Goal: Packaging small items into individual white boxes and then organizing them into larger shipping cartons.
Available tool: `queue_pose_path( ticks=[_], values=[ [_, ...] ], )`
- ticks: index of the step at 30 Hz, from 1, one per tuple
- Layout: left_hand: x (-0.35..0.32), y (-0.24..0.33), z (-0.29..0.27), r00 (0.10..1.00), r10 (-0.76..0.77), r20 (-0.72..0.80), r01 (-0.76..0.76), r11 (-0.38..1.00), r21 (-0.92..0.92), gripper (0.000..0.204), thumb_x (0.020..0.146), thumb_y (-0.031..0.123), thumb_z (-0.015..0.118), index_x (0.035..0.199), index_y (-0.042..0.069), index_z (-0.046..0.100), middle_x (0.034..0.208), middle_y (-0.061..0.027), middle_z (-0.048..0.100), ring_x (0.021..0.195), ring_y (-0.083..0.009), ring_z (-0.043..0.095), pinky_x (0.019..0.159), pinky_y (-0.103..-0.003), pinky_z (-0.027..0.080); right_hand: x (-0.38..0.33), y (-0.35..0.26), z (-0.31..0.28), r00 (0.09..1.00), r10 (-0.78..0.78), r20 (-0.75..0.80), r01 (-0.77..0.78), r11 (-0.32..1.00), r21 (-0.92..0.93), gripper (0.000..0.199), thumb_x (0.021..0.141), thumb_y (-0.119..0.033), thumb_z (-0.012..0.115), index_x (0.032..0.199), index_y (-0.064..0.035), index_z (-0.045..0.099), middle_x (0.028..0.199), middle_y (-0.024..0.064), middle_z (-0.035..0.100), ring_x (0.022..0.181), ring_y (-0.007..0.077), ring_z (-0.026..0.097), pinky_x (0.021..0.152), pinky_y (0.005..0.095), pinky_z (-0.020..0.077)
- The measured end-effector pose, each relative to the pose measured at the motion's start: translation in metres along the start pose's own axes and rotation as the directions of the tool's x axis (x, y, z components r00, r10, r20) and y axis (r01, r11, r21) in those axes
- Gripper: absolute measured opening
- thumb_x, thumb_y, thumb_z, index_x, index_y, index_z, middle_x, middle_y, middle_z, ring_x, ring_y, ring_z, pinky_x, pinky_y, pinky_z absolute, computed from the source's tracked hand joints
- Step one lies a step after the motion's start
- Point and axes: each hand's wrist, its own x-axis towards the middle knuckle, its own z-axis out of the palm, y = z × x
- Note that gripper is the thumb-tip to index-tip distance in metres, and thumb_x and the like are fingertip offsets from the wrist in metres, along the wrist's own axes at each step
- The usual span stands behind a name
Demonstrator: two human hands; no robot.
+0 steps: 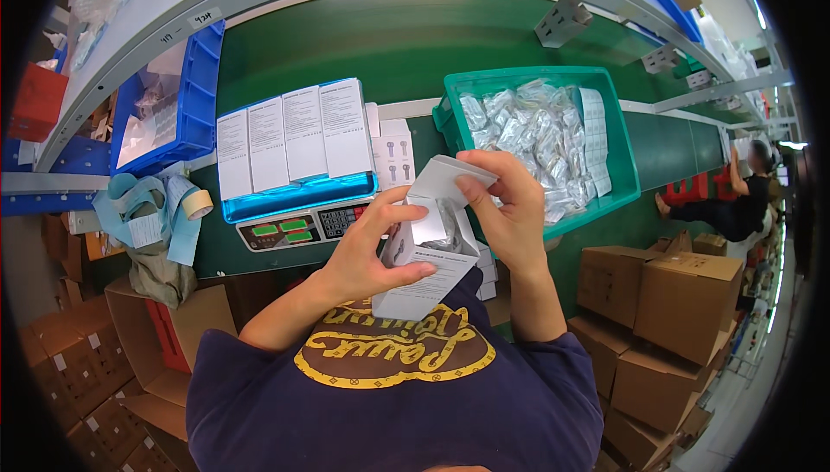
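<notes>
Close to my chest I hold a white printed carton point(421, 286) with its top flaps up. My left hand point(363, 251) wraps round its left side, thumb across the front and fingers at the opening. My right hand point(510, 208) pinches the raised lid flap between thumb and fingers. Inside the carton a clear-wrapped item point(448, 234) partly shows; its kind I cannot make out. Beyond my left hand, several white cartons point(298, 135) lie in a row on a blue tray point(298, 202), which rests on a digital scale point(298, 230).
A green bin point(627, 156) of plastic-bagged parts point(536, 139) stands on the green bench at the right. On the left are a blue bin point(194, 96) and a tape roll point(197, 204). Brown cardboard boxes point(687, 308) are stacked at right; another person point(748, 191) sits far right.
</notes>
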Motion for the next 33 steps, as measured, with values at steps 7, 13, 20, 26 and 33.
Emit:
queue_pose_path(
  ticks=[7,13,20,26,33],
  values=[
    [-0.003,0.000,-0.003,1.000,-0.013,-0.021,0.013,1.000,0.006,0.065,0.071,0.022,0.086,0.123,0.012,0.049,0.138,-0.0152,0.043,0.117,-0.0290,0.052,0.086,-0.036,0.050,-0.010,0.011,-0.006,0.926,-0.323,0.198,0.320,0.946,0.047,0.022,0.083,0.006,0.064,0.103,-0.0011,0.066,0.111,0.0143,0.065,0.099,0.0273,0.064,0.088,0.0367,0.0511],
    [-0.006,-0.006,-0.003,0.999,-0.022,-0.027,0.022,1.000,-0.009,0.064,0.071,0.021,0.085,0.123,0.011,0.049,0.139,-0.0159,0.042,0.120,-0.0299,0.051,0.087,-0.037,0.051,-0.012,-0.006,-0.007,0.897,-0.247,0.367,0.231,0.969,0.089,0.023,0.084,0.002,0.061,0.106,-0.0016,0.066,0.119,0.0151,0.065,0.110,0.0309,0.060,0.095,0.0388,0.0470],
    [-0.009,-0.009,0.000,0.999,0.004,-0.035,-0.008,0.994,-0.108,0.063,0.074,0.020,0.083,0.125,0.010,0.047,0.142,-0.0160,0.039,0.124,-0.0307,0.049,0.087,-0.037,0.051,-0.012,-0.015,-0.006,0.893,-0.092,0.440,0.102,0.995,0.000,0.031,0.087,-0.012,0.064,0.117,-0.0012,0.064,0.121,0.0130,0.064,0.121,0.0282,0.052,0.100,0.0373,0.0422],
    [-0.006,-0.004,-0.002,1.000,-0.002,-0.006,0.002,0.998,-0.061,0.059,0.074,0.019,0.080,0.126,0.009,0.052,0.136,-0.0150,0.040,0.118,-0.0297,0.049,0.092,-0.039,0.048,-0.026,0.005,0.006,0.935,-0.025,0.353,-0.028,0.989,0.147,0.035,0.091,-0.017,0.064,0.123,-0.0032,0.062,0.126,0.0140,0.060,0.117,0.0241,0.055,0.097,0.0347,0.0452],
    [0.013,0.011,-0.021,0.965,-0.151,0.216,0.143,0.988,0.049,0.059,0.070,0.023,0.078,0.123,0.007,0.058,0.122,-0.0151,0.041,0.110,-0.0310,0.048,0.095,-0.041,0.044,-0.007,0.010,-0.007,0.856,0.064,0.513,-0.327,0.836,0.441,0.037,0.095,-0.025,0.061,0.122,0.0007,0.061,0.124,0.0119,0.060,0.116,0.0195,0.055,0.097,0.0329,0.0441]
  ],
)
